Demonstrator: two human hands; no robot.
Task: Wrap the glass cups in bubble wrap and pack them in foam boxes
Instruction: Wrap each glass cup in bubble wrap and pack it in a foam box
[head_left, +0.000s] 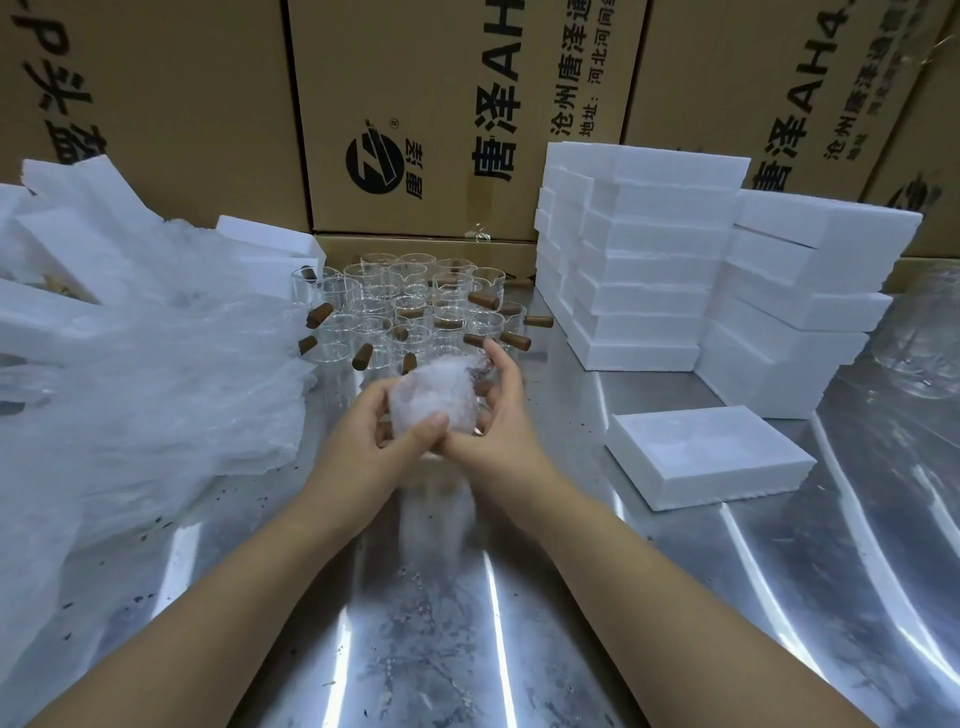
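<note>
In the head view, the left hand (363, 423) and right hand (501, 410) curl their fingers round one wrapped cup (434, 395) at centre, while many bare cups (410, 312) wait just beyond and the near-right foam box (706, 452) appears unfilled.

Both forearms bare, extended forward, converging. Left hand (363, 423) and right hand (501, 415) hold wrapped cup (434, 392) between them; thumbs touching in front, fingers curled round it.
</note>
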